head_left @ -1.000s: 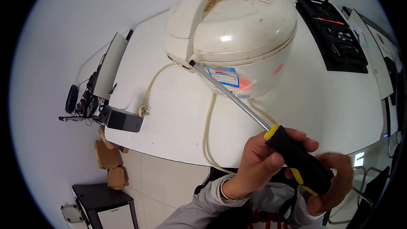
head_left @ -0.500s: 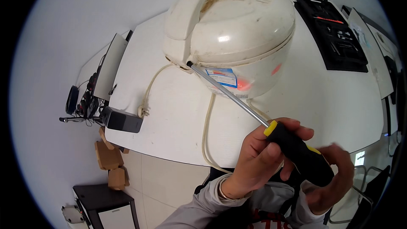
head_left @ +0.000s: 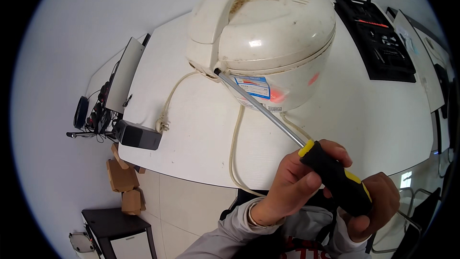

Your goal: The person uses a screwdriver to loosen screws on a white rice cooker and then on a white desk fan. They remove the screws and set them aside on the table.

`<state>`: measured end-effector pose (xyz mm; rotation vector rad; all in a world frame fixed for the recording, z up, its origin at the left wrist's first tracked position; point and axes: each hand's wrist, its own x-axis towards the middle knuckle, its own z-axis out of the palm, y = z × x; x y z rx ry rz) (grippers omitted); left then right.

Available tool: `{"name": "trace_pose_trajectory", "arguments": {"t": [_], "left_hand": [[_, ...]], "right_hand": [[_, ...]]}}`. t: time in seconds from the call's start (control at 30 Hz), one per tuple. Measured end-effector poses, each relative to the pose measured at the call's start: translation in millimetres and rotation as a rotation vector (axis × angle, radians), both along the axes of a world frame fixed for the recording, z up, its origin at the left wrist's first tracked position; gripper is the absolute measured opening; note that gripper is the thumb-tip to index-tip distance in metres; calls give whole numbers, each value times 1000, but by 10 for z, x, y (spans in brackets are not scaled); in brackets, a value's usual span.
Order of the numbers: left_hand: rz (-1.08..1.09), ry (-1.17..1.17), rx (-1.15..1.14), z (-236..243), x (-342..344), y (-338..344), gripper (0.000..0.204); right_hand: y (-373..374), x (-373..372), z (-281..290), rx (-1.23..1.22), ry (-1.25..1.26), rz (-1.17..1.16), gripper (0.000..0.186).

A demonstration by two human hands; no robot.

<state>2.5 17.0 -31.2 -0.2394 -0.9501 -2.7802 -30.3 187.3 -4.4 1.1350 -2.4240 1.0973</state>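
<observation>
A long screwdriver (head_left: 262, 110) with a black and yellow handle slants across the view. My left hand (head_left: 296, 177) is closed around the front of its handle near the yellow collar. Wrapped round the handle's back end is my right hand (head_left: 378, 204). The screwdriver's dark tip meets the lower side of a stained white rice cooker (head_left: 273, 38), by the hinge under its curved arm. The cooker sits on a white table (head_left: 187, 139), with a blue and white label on its side. From it a pale cord (head_left: 235, 139) runs toward me.
A black tool case (head_left: 376, 38) lies unfolded at the far right. On the left are the cord's plug (head_left: 162, 124), a dark grey box (head_left: 138, 135) and tangled black cables (head_left: 98, 110). Cardboard boxes (head_left: 123, 175) and a dark cabinet (head_left: 117, 223) stand on the floor.
My right hand has closed around the back of the screwdriver handle, where its fingers were looser before. The handle has turned slightly. The cooker appears shifted a little to the right.
</observation>
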Motion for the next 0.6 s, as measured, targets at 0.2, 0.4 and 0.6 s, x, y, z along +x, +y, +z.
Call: {"name": "trace_pose_trajectory", "arguments": {"t": [0.2, 0.4, 0.6], "left_hand": [[-18, -57, 58, 87, 13, 18, 56], [-37, -39, 101, 103, -9, 31, 59], [-78, -54, 163, 122, -12, 43, 54]], "right_hand": [[-264, -87, 45, -197, 406, 43, 55], [-224, 171, 2, -174, -24, -153, 53], [-209, 56, 61, -161, -167, -145, 61]]}}
